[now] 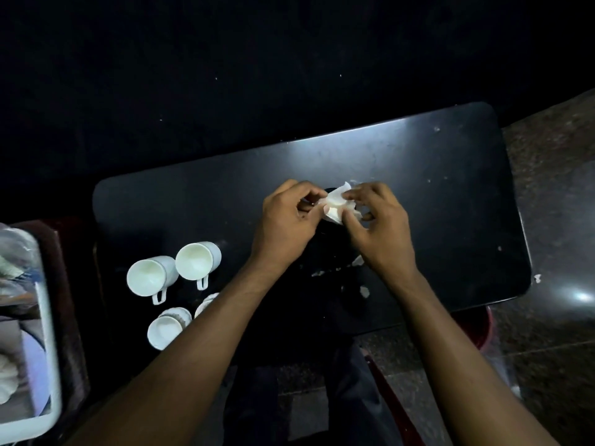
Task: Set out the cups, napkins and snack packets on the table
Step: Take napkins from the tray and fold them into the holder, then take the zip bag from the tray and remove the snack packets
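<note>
— Over the middle of a dark table [434,188], what are the two hands doing?

— Both work a white napkin [336,206] held just above the tabletop. The left hand [289,220] pinches the napkin's left edge between thumb and fingertips; the right hand [380,223] pinches its right side the same way, with the other fingers curled under. The napkin is crumpled and partly folded between them, and part of it is hidden behind the right hand's fingers.

— And the cups?

— Four white ones stand at the near-left part of the table, well apart from the hands. Two handled cups sit side by side, the left cup [149,276] and the right cup [197,260] touching or nearly so, handles pointing toward the near edge. Nearer still are a ribbed cup [167,328] and, just to its right, a fourth cup [206,304] mostly hidden by the left forearm.

— Anything else on the surface?

— A few small white scraps [338,268] lie on the table below the right wrist — whether they are torn paper cannot be told. White specks dot the far-right part of the tabletop.

— What sits at the left edge of the scene?

— A white-rimmed tray [48,317] beside the table, blurred, with pale contents that cannot be made out. No snack packets can be identified with certainty. Speckled stone floor [553,188] shows to the right.
</note>
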